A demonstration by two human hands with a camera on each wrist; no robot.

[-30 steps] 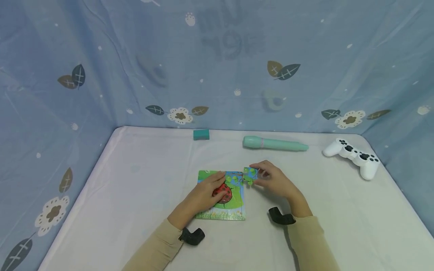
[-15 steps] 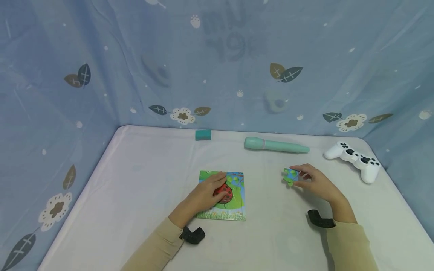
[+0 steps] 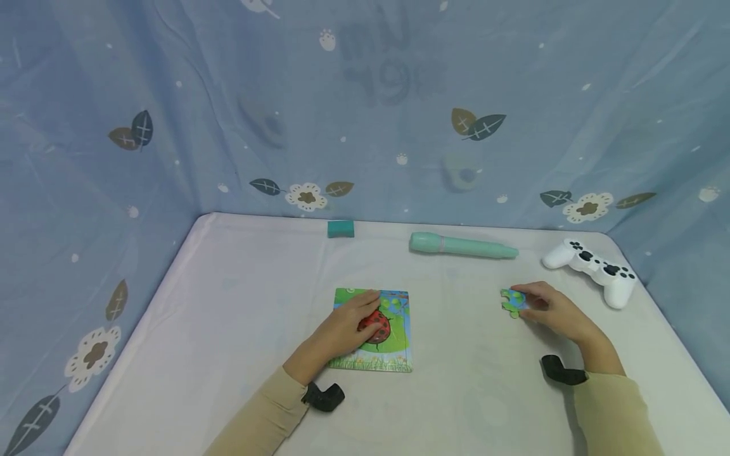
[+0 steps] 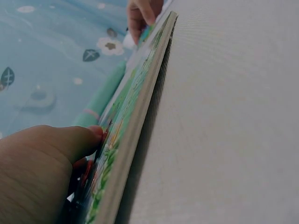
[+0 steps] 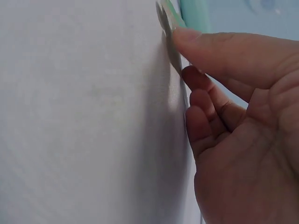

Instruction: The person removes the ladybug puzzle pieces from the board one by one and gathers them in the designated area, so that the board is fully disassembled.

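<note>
My left hand [image 3: 346, 325] lies flat over the left part of a ladybug puzzle board [image 3: 393, 345], its fingers extended and covering some of the red ladybug. In the left wrist view the thumb rests on the picture and the board's thick edge [image 4: 140, 116] shows. Off to the right, my right hand [image 3: 556, 311] pinches a small blue and green jigsaw piece [image 3: 512, 303] between thumb and fingers. The right wrist view shows that piece [image 5: 174, 46] edge-on, held close over the white table, with a shadow beneath it.
A teal block [image 3: 340, 229] and a mint-green microphone-shaped stick [image 3: 463, 246] lie along the table's back edge. The white game controller [image 3: 590, 272] is at the back right, beyond my right hand. A blue patterned cloth [image 3: 365, 114] rises behind the white table [image 3: 228, 304].
My right hand has carried the jigsaw piece away from the board's upper right corner, far to the right. My left hand stays on the board.
</note>
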